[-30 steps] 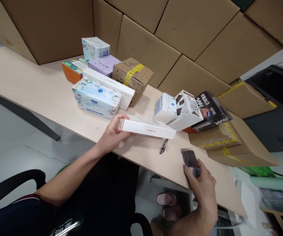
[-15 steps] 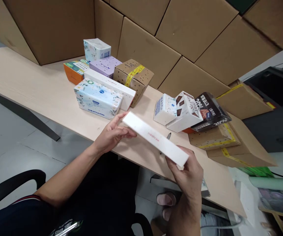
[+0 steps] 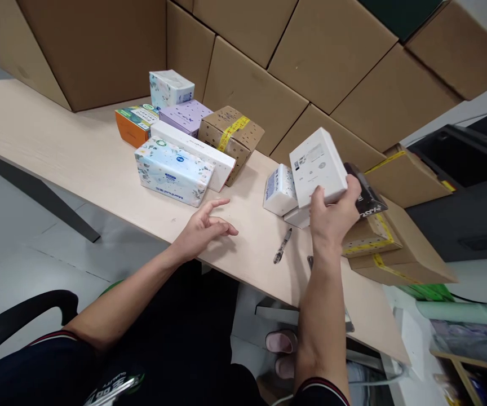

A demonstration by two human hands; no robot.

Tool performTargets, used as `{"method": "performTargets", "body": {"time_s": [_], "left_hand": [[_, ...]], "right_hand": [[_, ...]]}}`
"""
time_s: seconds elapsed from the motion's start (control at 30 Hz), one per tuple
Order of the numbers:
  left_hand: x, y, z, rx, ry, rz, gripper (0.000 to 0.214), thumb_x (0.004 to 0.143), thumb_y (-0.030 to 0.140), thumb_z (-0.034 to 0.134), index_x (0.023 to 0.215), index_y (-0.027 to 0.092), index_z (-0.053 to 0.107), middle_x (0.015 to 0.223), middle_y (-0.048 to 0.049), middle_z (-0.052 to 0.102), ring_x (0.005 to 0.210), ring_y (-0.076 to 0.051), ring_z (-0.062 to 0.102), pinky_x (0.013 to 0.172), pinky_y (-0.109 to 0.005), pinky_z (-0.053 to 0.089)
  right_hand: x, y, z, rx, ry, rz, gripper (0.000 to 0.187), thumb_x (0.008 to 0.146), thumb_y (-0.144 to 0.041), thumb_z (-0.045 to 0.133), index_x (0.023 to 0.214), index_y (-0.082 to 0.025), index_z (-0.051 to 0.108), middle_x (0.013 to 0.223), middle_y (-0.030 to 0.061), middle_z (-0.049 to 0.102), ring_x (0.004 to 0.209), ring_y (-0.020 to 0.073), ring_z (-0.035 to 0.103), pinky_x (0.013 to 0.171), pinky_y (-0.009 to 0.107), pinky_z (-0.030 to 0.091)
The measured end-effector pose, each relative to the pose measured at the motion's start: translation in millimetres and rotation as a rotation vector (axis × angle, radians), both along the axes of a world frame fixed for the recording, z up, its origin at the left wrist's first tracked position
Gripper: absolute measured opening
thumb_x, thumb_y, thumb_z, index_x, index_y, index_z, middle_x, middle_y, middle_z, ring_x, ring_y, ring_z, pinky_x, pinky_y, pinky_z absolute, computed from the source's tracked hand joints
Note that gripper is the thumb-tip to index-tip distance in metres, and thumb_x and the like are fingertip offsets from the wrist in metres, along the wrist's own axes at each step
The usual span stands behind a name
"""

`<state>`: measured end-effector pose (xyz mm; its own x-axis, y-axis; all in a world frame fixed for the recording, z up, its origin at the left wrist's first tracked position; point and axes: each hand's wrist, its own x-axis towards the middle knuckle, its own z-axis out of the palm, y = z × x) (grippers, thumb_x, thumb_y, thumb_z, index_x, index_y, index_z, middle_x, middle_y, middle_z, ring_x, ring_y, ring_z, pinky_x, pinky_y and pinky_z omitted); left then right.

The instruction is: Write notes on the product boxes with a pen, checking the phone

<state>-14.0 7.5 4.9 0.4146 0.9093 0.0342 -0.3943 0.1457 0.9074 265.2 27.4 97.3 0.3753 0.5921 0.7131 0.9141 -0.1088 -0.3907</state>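
Note:
My right hand (image 3: pixel 334 211) grips a flat white box (image 3: pixel 317 163) by its near end, with small print and a label on the face toward me. The box is tilted over the group at the right and hides much of another white box (image 3: pixel 297 217). A small blue-and-white tissue pack (image 3: pixel 279 190) stands just left of it, and a black package (image 3: pixel 368 197) is partly hidden behind my fingers. Over the table's near edge, my left hand (image 3: pixel 205 228) is open with its fingers apart, holding nothing. Nearest to it is a larger floral tissue pack (image 3: pixel 173 172).
A pen (image 3: pixel 283 246) lies on the table (image 3: pixel 247 248). At the left are a long white box (image 3: pixel 193 149), a purple box (image 3: pixel 184 117), an orange box (image 3: pixel 133 132) and a taped carton (image 3: pixel 230 135). Large cardboard boxes (image 3: pixel 252 84) line the back; taped cartons (image 3: pixel 395 265) sit right.
My left hand has let go of the white box. My right hand has carried it up and right, over the right-hand group, turning its broad face toward me.

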Motion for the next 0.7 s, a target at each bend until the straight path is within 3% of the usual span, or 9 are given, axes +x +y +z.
{"method": "performTargets", "body": {"time_s": [0.17, 0.33, 0.43, 0.47, 0.53, 0.63, 0.7], "left_hand": [[-1.8, 1.4, -1.3, 0.021, 0.041, 0.001, 0.062, 0.086, 0.037, 0.074, 0.142, 0.019, 0.051, 0.085, -0.004, 0.08, 0.083, -0.018, 0.074, 0.078, -0.028, 0.05], [0.2, -2.2, 2.6, 0.078, 0.086, 0.031, 0.053, 0.086, 0.039, 0.074, 0.132, 0.018, 0.058, 0.085, -0.0049, 0.08, 0.079, -0.018, 0.073, 0.073, -0.028, 0.05], [1.0, -9.9, 0.2, 0.173, 0.134, 0.137, 0.045, 0.089, 0.039, 0.07, 0.127, 0.017, 0.061, 0.085, -0.0057, 0.078, 0.082, -0.02, 0.073, 0.074, -0.031, 0.052], [-0.8, -12.1, -0.9, 0.245, 0.154, 0.229, 0.04, 0.09, 0.037, 0.069, 0.124, 0.018, 0.062, 0.086, -0.0058, 0.077, 0.083, -0.021, 0.073, 0.075, -0.033, 0.053], [-10.1, -12.3, -1.7, 0.486, 0.199, 0.537, 0.03, 0.089, 0.033, 0.069, 0.116, 0.02, 0.066, 0.09, -0.0053, 0.075, 0.086, -0.021, 0.072, 0.08, -0.036, 0.055], [-40.4, 4.6, 3.3, 0.903, 0.27, 1.195, 0.029, 0.084, 0.033, 0.074, 0.108, 0.021, 0.065, 0.101, -0.0047, 0.071, 0.099, -0.022, 0.067, 0.092, -0.039, 0.053], [-67.4, 26.8, 7.8, 0.827, 0.363, 1.399, 0.048, 0.089, 0.041, 0.068, 0.13, 0.018, 0.057, 0.125, -0.009, 0.064, 0.116, -0.024, 0.062, 0.096, -0.04, 0.051]], "right_hand": [[-10.6, 12.6, -3.5, -0.103, -0.013, -0.117, 0.065, 0.09, -0.047, 0.058, 0.144, -0.013, 0.046, 0.118, 0.0261, 0.064, 0.108, 0.0441, 0.065, 0.092, 0.066, 0.048], [-16.1, 1.0, -3.2, -0.097, -0.013, -0.108, 0.082, 0.088, -0.06, 0.061, 0.152, -0.013, 0.039, 0.125, 0.028, 0.058, 0.107, 0.0438, 0.065, 0.092, 0.064, 0.048], [-18.4, -10.3, -2.7, -0.101, -0.015, -0.094, 0.084, 0.088, -0.061, 0.061, 0.154, -0.014, 0.039, 0.127, 0.0271, 0.056, 0.106, 0.0424, 0.064, 0.091, 0.064, 0.049], [-20.0, -14.5, -2.9, -0.078, -0.025, -0.076, 0.082, 0.089, -0.061, 0.061, 0.153, -0.013, 0.04, 0.126, 0.0261, 0.056, 0.106, 0.0412, 0.064, 0.091, 0.063, 0.05], [-26.3, -23.1, -4.5, 0.014, -0.051, -0.021, 0.071, 0.091, -0.057, 0.057, 0.146, -0.014, 0.047, 0.12, 0.0224, 0.058, 0.104, 0.0371, 0.063, 0.089, 0.059, 0.052], [-45.4, -33.5, -12.9, 0.098, -0.043, 0.124, 0.045, 0.097, -0.05, 0.05, 0.126, -0.018, 0.06, 0.095, 0.0111, 0.061, 0.086, 0.0267, 0.061, 0.08, 0.046, 0.054], [-63.2, -36.1, -22.7, 0.011, 0.011, 0.311, 0.034, 0.098, -0.048, 0.05, 0.111, -0.021, 0.066, 0.085, 0.006, 0.061, 0.073, 0.021, 0.058, 0.075, 0.039, 0.053]]}}
